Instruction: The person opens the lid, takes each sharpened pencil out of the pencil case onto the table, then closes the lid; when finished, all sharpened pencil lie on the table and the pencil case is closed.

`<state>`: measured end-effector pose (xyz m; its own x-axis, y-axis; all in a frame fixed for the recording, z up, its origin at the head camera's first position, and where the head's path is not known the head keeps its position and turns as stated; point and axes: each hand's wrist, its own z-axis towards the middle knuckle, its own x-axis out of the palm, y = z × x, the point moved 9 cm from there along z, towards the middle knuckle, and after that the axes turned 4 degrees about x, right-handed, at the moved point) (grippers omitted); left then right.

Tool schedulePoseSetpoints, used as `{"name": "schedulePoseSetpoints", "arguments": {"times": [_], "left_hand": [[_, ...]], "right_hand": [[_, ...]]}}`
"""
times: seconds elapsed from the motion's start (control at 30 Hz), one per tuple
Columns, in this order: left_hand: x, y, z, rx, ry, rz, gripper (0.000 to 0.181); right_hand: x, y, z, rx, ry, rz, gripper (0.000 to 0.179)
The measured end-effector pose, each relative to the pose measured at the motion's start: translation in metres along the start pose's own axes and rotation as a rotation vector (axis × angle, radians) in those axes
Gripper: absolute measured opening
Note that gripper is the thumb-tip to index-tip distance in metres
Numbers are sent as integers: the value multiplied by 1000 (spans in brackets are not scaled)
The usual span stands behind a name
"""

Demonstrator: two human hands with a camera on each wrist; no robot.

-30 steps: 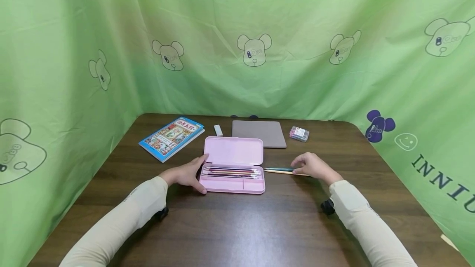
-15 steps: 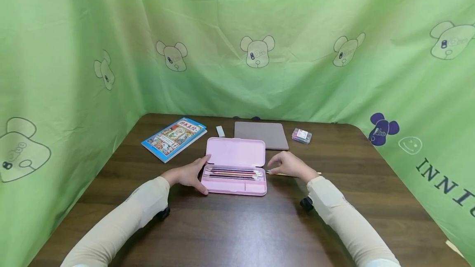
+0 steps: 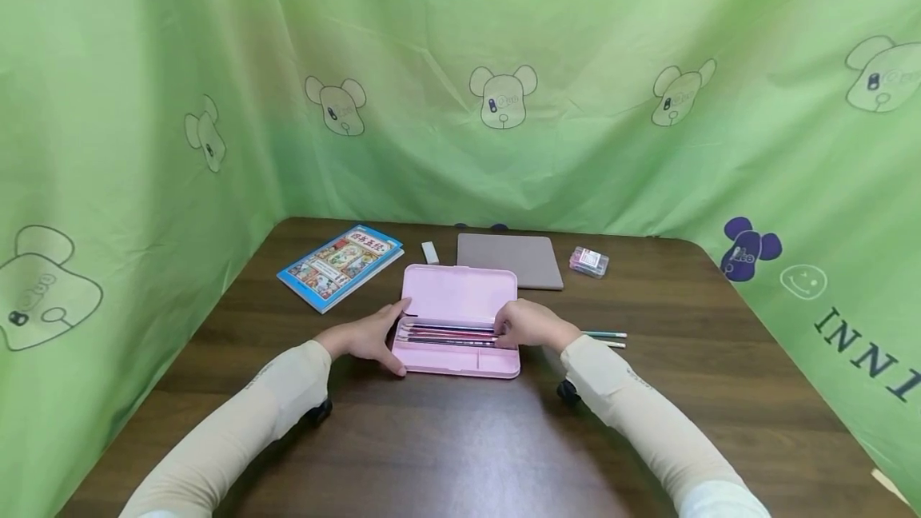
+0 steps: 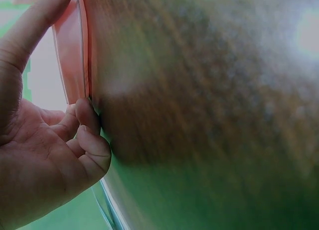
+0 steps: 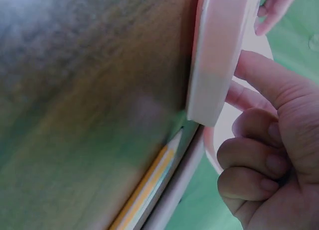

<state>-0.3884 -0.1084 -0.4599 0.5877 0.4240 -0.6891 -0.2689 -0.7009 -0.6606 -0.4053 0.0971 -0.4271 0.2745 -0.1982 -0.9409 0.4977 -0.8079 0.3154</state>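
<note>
The pink pencil case [image 3: 435, 358] lies with its lid up in the head view, and several pencils [image 3: 446, 332] fill its rear compartment. At its left end my left hand [image 3: 368, 336] grips the case, thumb at the front corner and fingers near the hinge. My right hand [image 3: 528, 324] reaches over the right end wall to the pencils. In the right wrist view its thumb and index finger extend past the wall while the other fingers curl; the fingertips are hidden inside. Beneath the right wrist lie a teal pencil [image 3: 608, 334] and a yellow pencil [image 5: 142, 192].
A blue-edged book [image 3: 338, 266] lies at the back left, with a white eraser [image 3: 429, 253] nearby. Behind the lid is a flat grey rectangular pad [image 3: 514, 256]. A small clear box [image 3: 588, 261] with pink contents stands to its right. Green cloth [image 3: 460, 158] hangs round the table.
My right hand has moved left from the two loose pencils to the inside of the case. The left hand has kept its hold, and the two pencils still lie on the table.
</note>
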Motion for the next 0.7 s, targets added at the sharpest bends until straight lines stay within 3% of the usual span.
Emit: {"name": "schedulePoseSetpoints", "arguments": {"times": [0.13,0.43,0.6,0.7], "left_hand": [[-1,-1,0,-2,5,2,118],[-3,-4,-3,0,2,-7,117],[-2,-3,-1,3,1,-7,117],[0,-1,-1,2,0,-9,117]], "right_hand": [[-1,1,2,1,-1,-18,7],[-3,-3,1,-38,-34,80,5],[-7,-4,-2,-58,-85,80,5],[-11,-10,-5,-19,-125,108,4]]}}
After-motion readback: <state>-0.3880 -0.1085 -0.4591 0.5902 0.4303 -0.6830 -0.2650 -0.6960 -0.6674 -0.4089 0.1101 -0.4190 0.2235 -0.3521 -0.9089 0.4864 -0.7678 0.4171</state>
